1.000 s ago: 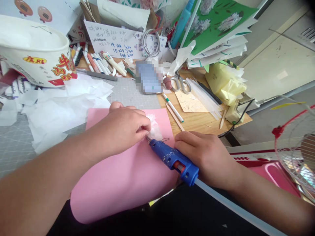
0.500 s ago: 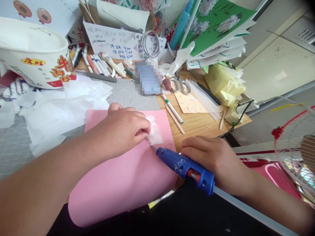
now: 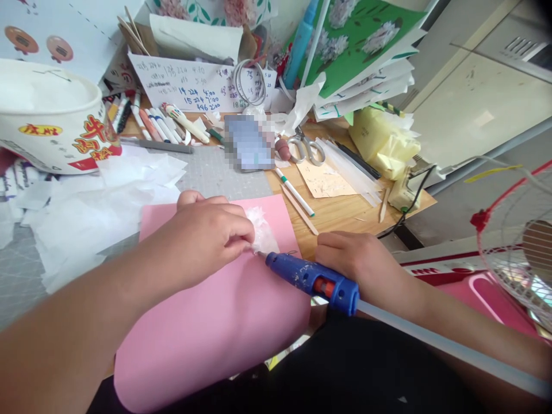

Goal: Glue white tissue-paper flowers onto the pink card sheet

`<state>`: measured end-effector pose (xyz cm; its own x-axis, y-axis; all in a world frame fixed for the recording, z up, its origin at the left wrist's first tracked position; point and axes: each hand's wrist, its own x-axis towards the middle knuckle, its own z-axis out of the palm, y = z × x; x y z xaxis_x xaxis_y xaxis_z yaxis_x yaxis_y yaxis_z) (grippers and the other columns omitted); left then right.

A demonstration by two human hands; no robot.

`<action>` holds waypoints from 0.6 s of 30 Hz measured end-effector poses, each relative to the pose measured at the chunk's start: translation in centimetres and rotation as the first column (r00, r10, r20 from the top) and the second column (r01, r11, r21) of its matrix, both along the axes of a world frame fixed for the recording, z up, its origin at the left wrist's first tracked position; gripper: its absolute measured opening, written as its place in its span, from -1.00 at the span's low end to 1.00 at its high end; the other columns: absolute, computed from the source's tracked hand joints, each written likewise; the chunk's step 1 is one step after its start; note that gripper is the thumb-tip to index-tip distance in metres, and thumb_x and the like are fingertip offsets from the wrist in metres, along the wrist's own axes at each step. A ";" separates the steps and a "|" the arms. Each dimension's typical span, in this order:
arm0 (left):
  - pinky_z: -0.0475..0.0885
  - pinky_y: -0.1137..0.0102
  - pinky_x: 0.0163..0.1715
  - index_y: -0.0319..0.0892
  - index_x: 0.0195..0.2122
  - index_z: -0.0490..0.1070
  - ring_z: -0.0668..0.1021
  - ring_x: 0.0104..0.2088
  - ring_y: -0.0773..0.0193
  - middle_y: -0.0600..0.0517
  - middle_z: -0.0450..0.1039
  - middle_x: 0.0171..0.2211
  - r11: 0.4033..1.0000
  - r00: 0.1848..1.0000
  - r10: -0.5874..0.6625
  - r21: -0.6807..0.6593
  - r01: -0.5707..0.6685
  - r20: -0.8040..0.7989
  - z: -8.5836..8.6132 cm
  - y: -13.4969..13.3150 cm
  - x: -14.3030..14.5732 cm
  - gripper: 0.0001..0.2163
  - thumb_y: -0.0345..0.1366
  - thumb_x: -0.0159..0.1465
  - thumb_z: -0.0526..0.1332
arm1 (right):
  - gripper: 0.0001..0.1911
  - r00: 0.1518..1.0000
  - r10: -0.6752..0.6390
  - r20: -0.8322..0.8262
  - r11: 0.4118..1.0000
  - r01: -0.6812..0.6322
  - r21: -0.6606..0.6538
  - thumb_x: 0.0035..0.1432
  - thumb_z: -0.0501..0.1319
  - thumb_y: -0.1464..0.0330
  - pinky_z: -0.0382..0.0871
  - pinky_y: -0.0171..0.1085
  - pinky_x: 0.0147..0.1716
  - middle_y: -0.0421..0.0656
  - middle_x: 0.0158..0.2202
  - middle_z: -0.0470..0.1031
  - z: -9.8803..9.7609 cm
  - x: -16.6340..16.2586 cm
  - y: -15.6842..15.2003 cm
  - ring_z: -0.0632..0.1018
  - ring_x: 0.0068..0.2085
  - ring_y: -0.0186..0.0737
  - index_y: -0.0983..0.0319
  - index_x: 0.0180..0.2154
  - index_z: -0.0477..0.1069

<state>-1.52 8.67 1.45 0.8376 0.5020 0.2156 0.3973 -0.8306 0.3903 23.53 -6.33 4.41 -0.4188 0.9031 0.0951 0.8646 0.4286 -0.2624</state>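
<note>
Right at the fingertips: left hand (image 3: 202,241) has its fingers pinched together on a small wad of white tissue (image 3: 261,232), holding it down on the pink sheet (image 3: 215,322). Right hand (image 3: 362,267) is wrapped around a blue glue gun (image 3: 313,279), fingers clamped on its body, nozzle tip touching the lower edge of the tissue. A clear glue stick (image 3: 431,339) runs out the back of the gun toward the lower right. The pink sheet lies on a grey cutting mat (image 3: 224,169) and overhangs the near desk edge. Loose white tissue sheets (image 3: 95,201) are piled left of the pink sheet. Farther back: scissors (image 3: 306,148), two pencils (image 3: 297,198), a paper bowl (image 3: 52,132), markers (image 3: 149,121). A fan guard (image 3: 524,247) sits at far right.
</note>
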 end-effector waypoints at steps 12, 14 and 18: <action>0.03 0.09 -0.16 0.06 -0.40 0.58 0.57 -0.24 0.14 0.16 0.68 -0.34 0.994 0.995 -0.090 0.071 0.087 0.031 0.4 0.1 -0.5 -0.77 -0.25 0.36 0.18 | -0.95 0.965 -0.120 -0.232 0.963 0.057 -0.262 0.11 0.22 0.47 0.19 -0.31 -0.38 -0.22 -0.35 0.41 0.7 0.9 0.8 0.44 -0.37 -0.30 0.20 -0.37 0.41; 0.02 0.09 -0.16 0.06 -0.40 0.57 0.56 -0.26 0.14 0.16 0.66 -0.35 0.991 0.994 -0.106 0.084 0.103 0.029 0.5 0.1 -0.6 -0.76 -0.26 0.38 0.17 | -0.92 0.967 -0.138 -0.214 0.964 0.081 -0.253 0.11 0.22 0.46 0.18 -0.31 -0.39 -0.22 -0.38 0.37 0.7 0.8 0.9 0.42 -0.39 -0.30 0.20 -0.42 0.38; 0.02 0.09 -0.15 0.03 -0.39 0.56 0.55 -0.26 0.17 0.15 0.65 -0.35 0.984 0.991 -0.131 0.124 0.129 0.004 0.9 0.0 -0.8 -0.74 -0.29 0.41 0.14 | -0.83 0.966 -0.244 -0.090 0.932 0.207 -0.298 0.07 0.24 0.50 0.21 -0.30 -0.39 -0.23 -0.43 0.34 0.9 0.3 1.4 0.42 -0.40 -0.28 0.19 -0.49 0.31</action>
